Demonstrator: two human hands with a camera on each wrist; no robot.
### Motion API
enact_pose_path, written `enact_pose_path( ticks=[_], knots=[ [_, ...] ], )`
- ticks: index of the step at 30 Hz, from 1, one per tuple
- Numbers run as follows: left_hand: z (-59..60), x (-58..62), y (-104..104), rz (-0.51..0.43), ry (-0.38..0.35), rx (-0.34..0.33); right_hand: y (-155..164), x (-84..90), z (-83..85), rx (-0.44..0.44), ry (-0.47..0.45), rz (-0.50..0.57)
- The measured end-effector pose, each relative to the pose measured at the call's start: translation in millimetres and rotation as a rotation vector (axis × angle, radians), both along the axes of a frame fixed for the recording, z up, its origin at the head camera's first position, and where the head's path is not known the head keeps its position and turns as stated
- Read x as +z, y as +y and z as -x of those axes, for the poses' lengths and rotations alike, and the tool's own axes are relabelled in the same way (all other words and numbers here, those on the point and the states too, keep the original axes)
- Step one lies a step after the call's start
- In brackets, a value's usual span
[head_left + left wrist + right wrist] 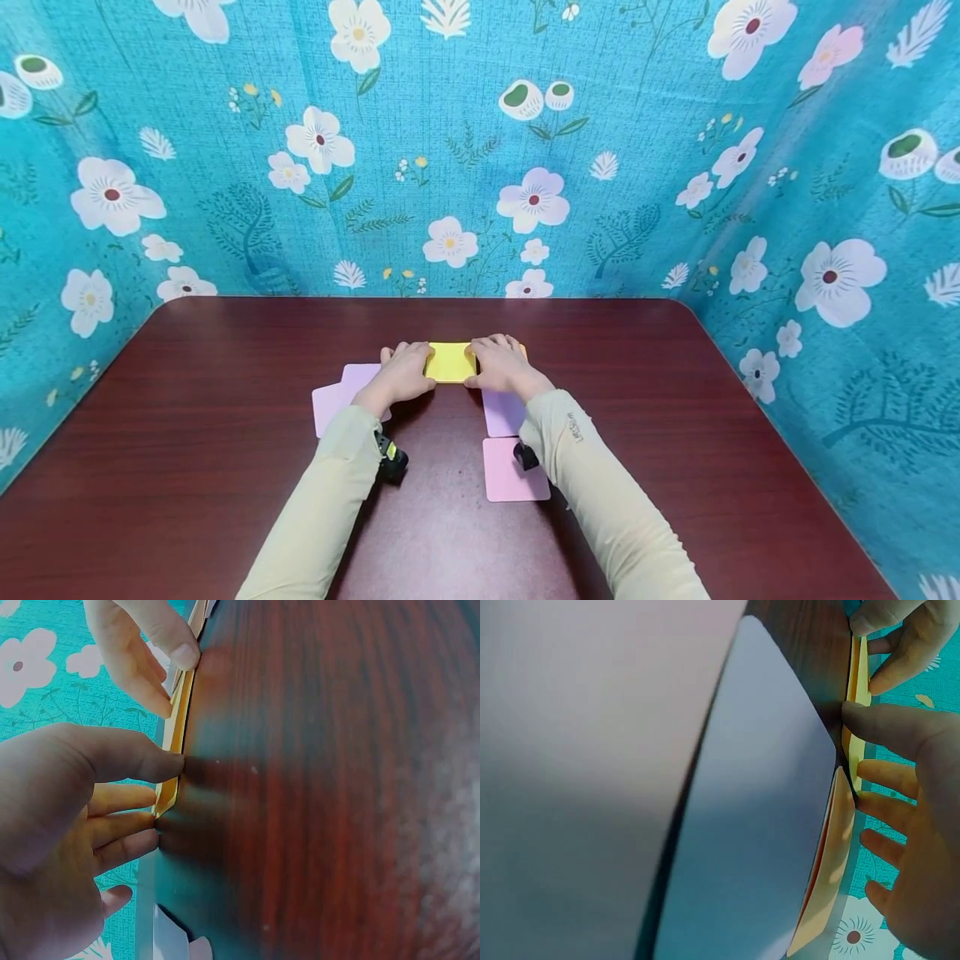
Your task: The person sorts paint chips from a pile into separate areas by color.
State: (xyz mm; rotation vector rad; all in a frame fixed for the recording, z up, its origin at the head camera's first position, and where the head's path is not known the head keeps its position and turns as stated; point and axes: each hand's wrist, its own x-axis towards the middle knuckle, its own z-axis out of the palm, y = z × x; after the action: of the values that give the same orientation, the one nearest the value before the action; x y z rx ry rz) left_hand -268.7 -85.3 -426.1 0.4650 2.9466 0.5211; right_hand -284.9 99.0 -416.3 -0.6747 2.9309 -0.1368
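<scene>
A yellow card point(450, 363) lies flat toward the back of the table, between both hands. My left hand point(401, 372) grips its left end, thumb at the near edge and fingertips at the far edge in the left wrist view. At the other end, my right hand point(504, 365) holds the card the same way. Seen edge-on, the yellow card point(174, 731) shows more than one thin layer. Beside the right hand lies an orange card point(829, 862), mostly hidden from the head view. A purple card point(501, 417) sits under the right wrist.
Two overlapping light purple cards point(352, 379) lie by the left wrist, partly covered by it. Nearer me is a pink card point(502, 483) beneath the right forearm. The dark red wooden table point(225, 417) ends at a blue floral cloth point(420, 167) behind.
</scene>
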Motion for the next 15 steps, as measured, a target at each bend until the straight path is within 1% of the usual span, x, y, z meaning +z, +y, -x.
enact_pose_path(
  ticks=[6,15],
  knots=[
    [-1.9,-1.3,1.7,0.0,-0.021,0.006,0.0,1.9,-1.4,-0.001,-0.028,-0.021],
    [-6.1,-0.9,4.8,-0.005,0.014,0.02,-1.6,-1.4,-5.5,-0.007,-0.026,-0.023]
  ],
)
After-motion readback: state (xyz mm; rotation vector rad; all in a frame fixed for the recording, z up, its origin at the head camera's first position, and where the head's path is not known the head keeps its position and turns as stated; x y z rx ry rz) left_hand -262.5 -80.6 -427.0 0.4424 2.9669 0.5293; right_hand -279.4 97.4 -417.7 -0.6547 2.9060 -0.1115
